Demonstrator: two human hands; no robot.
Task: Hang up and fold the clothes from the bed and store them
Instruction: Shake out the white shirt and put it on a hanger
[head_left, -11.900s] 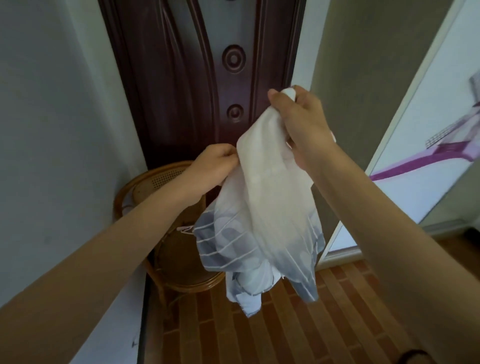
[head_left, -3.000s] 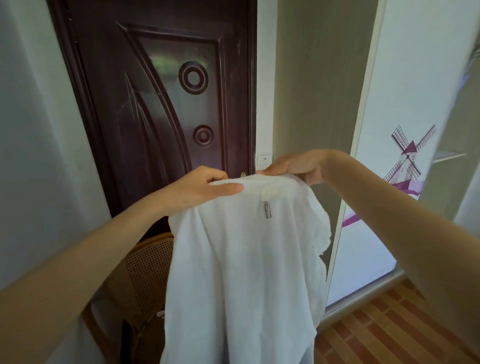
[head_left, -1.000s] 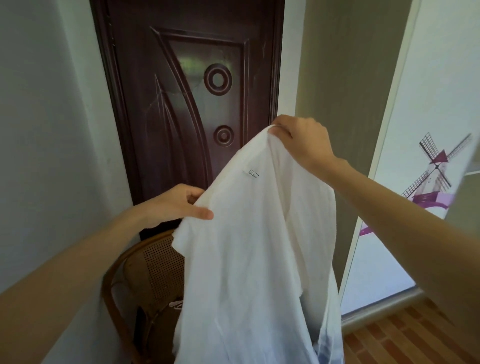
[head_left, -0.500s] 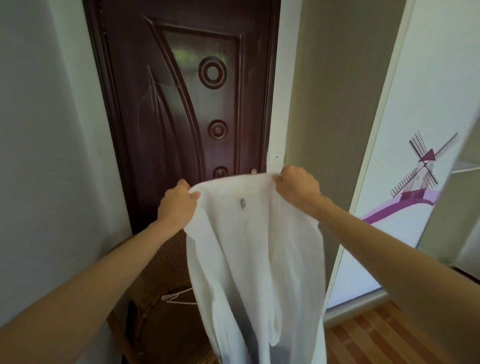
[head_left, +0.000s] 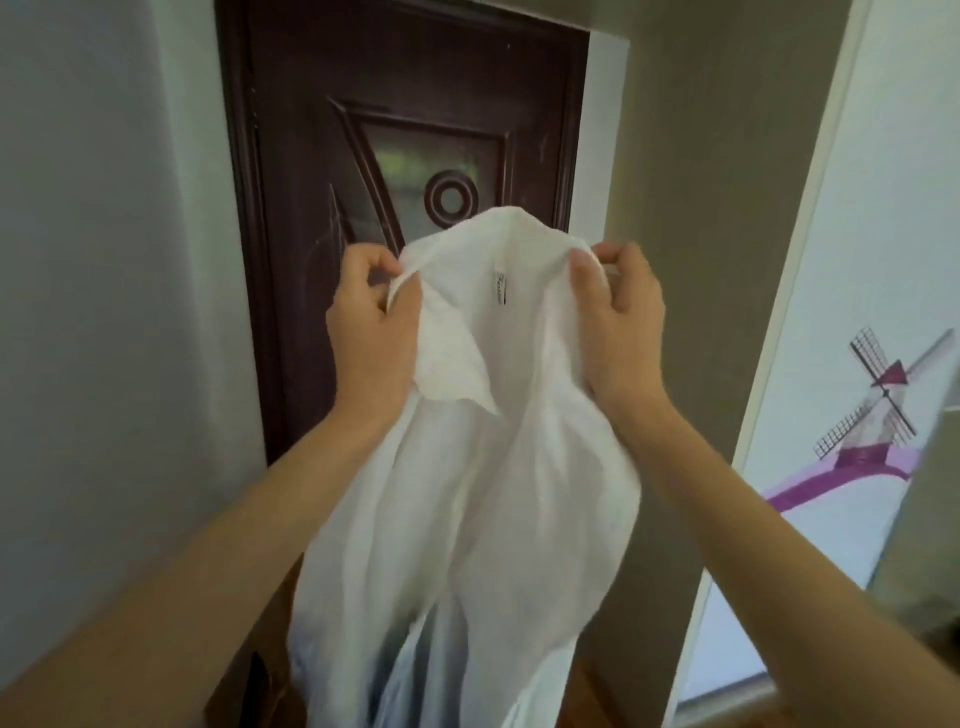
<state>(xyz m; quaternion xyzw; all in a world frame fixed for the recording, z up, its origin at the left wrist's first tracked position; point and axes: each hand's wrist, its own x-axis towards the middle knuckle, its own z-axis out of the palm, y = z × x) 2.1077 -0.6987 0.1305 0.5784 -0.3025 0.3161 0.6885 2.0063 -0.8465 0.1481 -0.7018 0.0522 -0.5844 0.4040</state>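
Held up at chest height before a dark carved door (head_left: 415, 156): a white shirt (head_left: 483, 467), thin and limp, collar uppermost, inner side and neck label (head_left: 500, 290) turned toward the camera. Left hand (head_left: 371, 322) gripping the collar's left end, fingers (head_left: 363, 270) curled over the cloth and thumb pressed against it. Right hand (head_left: 615, 322) mirroring on the right end, fingers and thumb closed round a bunched fold. Both grips tight on fabric; nothing else held.

Reason for the hold, as judged: pinching the two collar ends spreads the neckline and lets the body hang straight under its own weight, so shoulders and front can be found. Suits either slipping in a hanger or laying flat for folding; which one intended, not clear. No hanger in view.

One collar flap (head_left: 452, 374) folded down across the left side; body billowing out below, a bluish shaded part showing near the hem (head_left: 400, 680). Lower edge cut off by the frame.

Surroundings: grey wall (head_left: 104, 260) left of the door, a white panel with a windmill picture (head_left: 883, 405) at right. Bed not in view.

Progress: garment off the bed but neither hung nor folded; storing not yet done. Likely trouble: light cloth slipping or twisting if one grip loosens.
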